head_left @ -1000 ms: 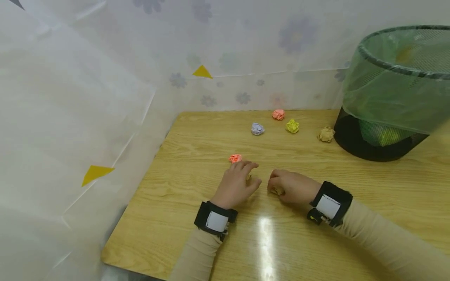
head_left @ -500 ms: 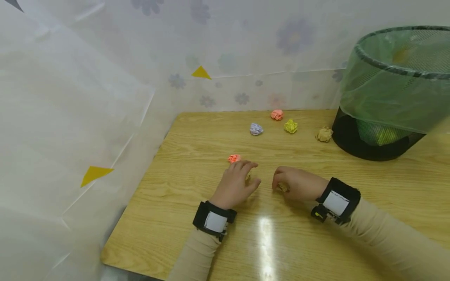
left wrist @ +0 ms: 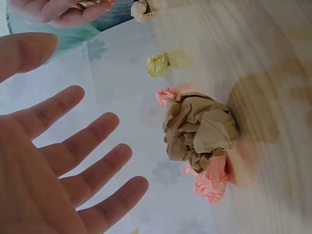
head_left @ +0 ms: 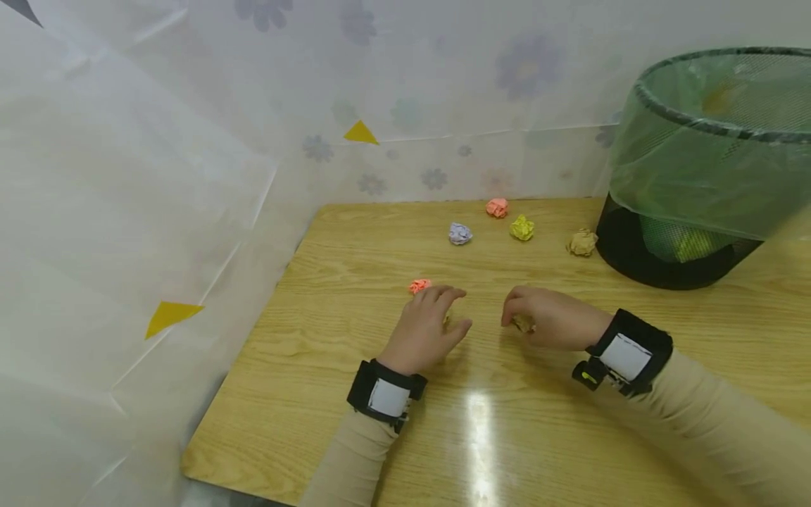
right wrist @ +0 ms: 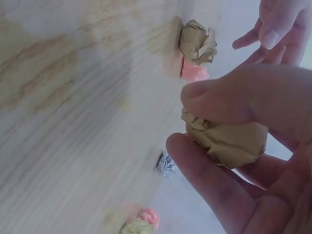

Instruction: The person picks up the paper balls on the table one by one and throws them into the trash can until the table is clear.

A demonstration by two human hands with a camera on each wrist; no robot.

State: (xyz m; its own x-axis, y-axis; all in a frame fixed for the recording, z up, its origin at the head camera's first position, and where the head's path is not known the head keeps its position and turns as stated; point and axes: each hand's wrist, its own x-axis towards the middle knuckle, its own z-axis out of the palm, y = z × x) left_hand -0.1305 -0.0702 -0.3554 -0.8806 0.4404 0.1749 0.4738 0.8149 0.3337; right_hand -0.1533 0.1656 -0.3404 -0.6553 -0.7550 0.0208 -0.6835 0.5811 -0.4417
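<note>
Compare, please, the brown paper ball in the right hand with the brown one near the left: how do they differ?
The held ball is pinched by the right hand above the table; the resting ball sits on the table near the left hand. In the right wrist view, that hand partly covers the held ball; nothing covers the resting ball. Both are crumpled brown paper.
</note>
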